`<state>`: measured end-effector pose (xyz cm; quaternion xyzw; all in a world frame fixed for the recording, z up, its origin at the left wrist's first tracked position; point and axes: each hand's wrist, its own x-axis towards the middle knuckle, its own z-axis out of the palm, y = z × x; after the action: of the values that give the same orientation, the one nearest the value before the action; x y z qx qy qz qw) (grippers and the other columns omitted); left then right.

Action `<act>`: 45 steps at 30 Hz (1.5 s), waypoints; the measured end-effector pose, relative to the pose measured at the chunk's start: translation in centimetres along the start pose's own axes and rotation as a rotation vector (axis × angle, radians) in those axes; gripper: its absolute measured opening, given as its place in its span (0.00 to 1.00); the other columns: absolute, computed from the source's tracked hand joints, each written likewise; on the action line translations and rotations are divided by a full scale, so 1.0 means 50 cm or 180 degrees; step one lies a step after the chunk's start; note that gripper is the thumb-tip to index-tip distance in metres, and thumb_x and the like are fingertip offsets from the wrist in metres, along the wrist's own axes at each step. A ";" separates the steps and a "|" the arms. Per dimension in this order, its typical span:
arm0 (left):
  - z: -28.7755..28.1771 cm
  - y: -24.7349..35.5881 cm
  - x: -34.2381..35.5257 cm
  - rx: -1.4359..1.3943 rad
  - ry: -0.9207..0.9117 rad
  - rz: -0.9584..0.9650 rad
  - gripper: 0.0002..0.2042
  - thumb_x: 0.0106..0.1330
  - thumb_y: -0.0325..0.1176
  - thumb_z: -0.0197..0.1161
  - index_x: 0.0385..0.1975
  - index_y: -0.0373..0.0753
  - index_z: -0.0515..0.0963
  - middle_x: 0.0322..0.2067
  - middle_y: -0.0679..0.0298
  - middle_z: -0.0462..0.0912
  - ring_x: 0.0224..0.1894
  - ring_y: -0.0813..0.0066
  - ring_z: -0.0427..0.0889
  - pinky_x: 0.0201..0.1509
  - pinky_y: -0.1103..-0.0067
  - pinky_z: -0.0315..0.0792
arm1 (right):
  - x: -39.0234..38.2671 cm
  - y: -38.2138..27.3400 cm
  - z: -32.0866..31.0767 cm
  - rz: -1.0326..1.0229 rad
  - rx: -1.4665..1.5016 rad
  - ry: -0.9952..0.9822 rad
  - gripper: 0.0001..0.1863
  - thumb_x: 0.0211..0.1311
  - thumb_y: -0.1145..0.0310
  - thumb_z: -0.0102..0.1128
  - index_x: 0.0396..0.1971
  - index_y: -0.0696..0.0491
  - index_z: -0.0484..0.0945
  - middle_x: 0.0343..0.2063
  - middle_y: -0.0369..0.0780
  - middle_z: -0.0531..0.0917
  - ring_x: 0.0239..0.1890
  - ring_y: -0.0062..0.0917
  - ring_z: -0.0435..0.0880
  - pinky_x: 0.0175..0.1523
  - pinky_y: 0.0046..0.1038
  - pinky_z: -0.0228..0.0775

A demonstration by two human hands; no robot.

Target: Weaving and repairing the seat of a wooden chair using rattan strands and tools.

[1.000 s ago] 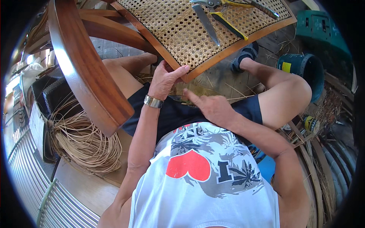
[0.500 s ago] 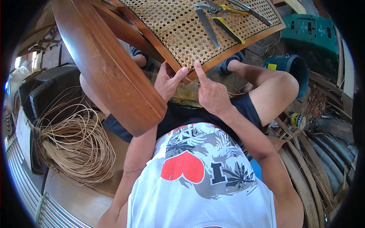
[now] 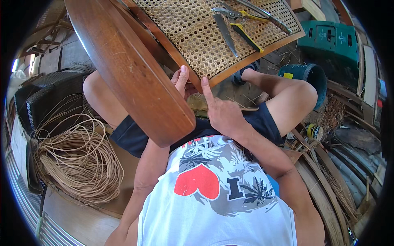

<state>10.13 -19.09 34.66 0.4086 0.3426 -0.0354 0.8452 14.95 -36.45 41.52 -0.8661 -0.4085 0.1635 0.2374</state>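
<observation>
A wooden-framed cane panel (image 3: 193,41) spans the top of the view, part of what looks like a chair, with a broad curved wooden arm (image 3: 127,90) at its left. Pruning shears (image 3: 244,28), a pointed blade (image 3: 225,33) and a long metal tool (image 3: 275,22) rest on the weave. My left hand (image 3: 180,80) grips the frame near its front corner, thumb up, partly hidden by the curved arm. My right hand (image 3: 225,112) has its index finger stretched to that corner, at or just touching it, with the other fingers curled.
Coiled cane (image 3: 82,160) lies left beside dark woven pieces (image 3: 41,98). At right are a green plastic case (image 3: 328,45), a dark bucket (image 3: 316,88), a small tin (image 3: 314,130) and wood strips (image 3: 336,184). My bent legs (image 3: 291,102) frame the work.
My right hand rose to the panel's corner and its fingertip then shifted slightly left and down. The curved arm swung rightward over my left wrist; the panel shifted slightly in view.
</observation>
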 end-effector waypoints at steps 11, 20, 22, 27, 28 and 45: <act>0.010 -0.009 -0.002 -0.0084 -0.0195 0.0058 0.22 0.77 0.49 0.57 0.59 0.38 0.71 0.53 0.62 0.80 0.54 0.69 0.83 0.57 0.66 0.81 | 0.064 0.193 -0.283 0.0172 -0.0545 0.1161 0.14 0.76 0.58 0.53 0.55 0.46 0.74 0.34 0.44 0.87 0.35 0.43 0.88 0.40 0.44 0.79; 0.023 -0.026 -0.007 -0.0056 0.0000 0.0310 0.27 0.68 0.38 0.69 0.63 0.36 0.68 0.52 0.65 0.78 0.52 0.75 0.81 0.54 0.72 0.80 | 0.157 0.563 -0.431 0.0937 -0.0260 0.1537 0.12 0.71 0.61 0.62 0.49 0.46 0.87 0.37 0.38 0.81 0.37 0.23 0.81 0.46 0.24 0.72; 0.027 -0.019 -0.013 -0.0025 0.0091 0.0361 0.30 0.67 0.38 0.70 0.65 0.34 0.66 0.52 0.65 0.79 0.53 0.76 0.81 0.54 0.73 0.79 | 0.164 0.616 -0.419 0.0756 -0.0562 0.1466 0.14 0.70 0.62 0.63 0.51 0.45 0.87 0.36 0.37 0.82 0.35 0.21 0.81 0.44 0.23 0.73; 0.032 0.004 -0.024 0.0379 0.0158 0.0287 0.31 0.65 0.38 0.73 0.64 0.36 0.68 0.53 0.65 0.79 0.52 0.77 0.81 0.54 0.76 0.78 | 0.195 0.656 -0.401 0.1417 0.0711 0.1665 0.13 0.68 0.65 0.66 0.48 0.54 0.86 0.31 0.33 0.84 0.31 0.16 0.80 0.41 0.21 0.74; 0.029 0.009 -0.026 0.0577 0.0049 0.0294 0.33 0.64 0.39 0.74 0.66 0.36 0.67 0.55 0.64 0.79 0.53 0.77 0.81 0.55 0.75 0.78 | 0.203 0.652 -0.403 0.1347 0.0631 0.1592 0.13 0.68 0.65 0.66 0.48 0.54 0.86 0.31 0.33 0.84 0.31 0.16 0.80 0.41 0.21 0.74; 0.055 0.009 0.000 0.1411 0.0648 0.0439 0.27 0.59 0.35 0.72 0.55 0.29 0.72 0.47 0.60 0.82 0.44 0.77 0.82 0.49 0.79 0.78 | 0.269 0.543 -0.403 0.1123 0.0805 0.1372 0.11 0.66 0.65 0.69 0.44 0.54 0.86 0.28 0.29 0.82 0.30 0.10 0.76 0.38 0.17 0.69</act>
<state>11.81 -20.77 36.16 0.6078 0.3811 -0.0105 0.6966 49.89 -46.52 42.34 -0.9019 -0.1684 0.0643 0.3925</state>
